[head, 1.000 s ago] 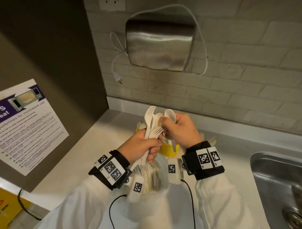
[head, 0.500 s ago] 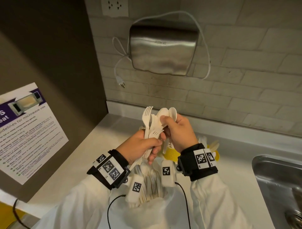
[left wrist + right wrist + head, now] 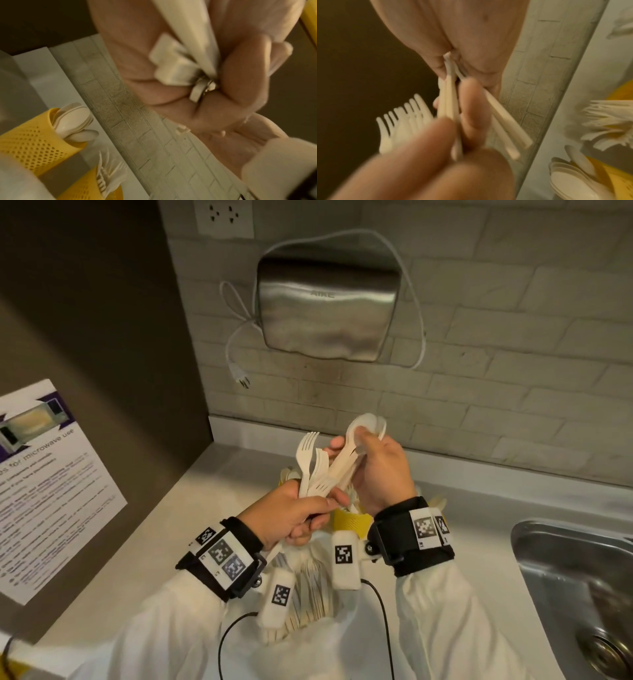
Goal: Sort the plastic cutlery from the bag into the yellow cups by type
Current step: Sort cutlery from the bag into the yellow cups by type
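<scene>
My left hand (image 3: pixel 318 505) grips a bunch of white plastic forks (image 3: pixel 308 460) by their handles, tines up, above the open white bag (image 3: pixel 308 645), which holds more cutlery. My right hand (image 3: pixel 359 446) pinches several white spoons (image 3: pixel 366 424) by their bowls, with their handles slanting down towards the left hand. In the right wrist view the spoon handles (image 3: pixel 505 121) fan out beside the forks (image 3: pixel 402 121). A yellow cup (image 3: pixel 352 522) shows between my wrists. In the left wrist view a perforated yellow cup (image 3: pixel 30 142) holds spoons and a second yellow cup (image 3: pixel 89 186) holds forks.
A steel sink (image 3: pixel 565 577) lies at the right of the pale counter (image 3: pixel 191 508). A metal hand dryer (image 3: pixel 325 313) hangs on the brick wall, its unplugged cord (image 3: pixel 239 374) dangling. A microwave notice (image 3: pixel 51 484) is on the dark panel at the left.
My right hand has drawn the spoons up and to the right, away from the forks in my left hand. The left hand has stayed over the bag.
</scene>
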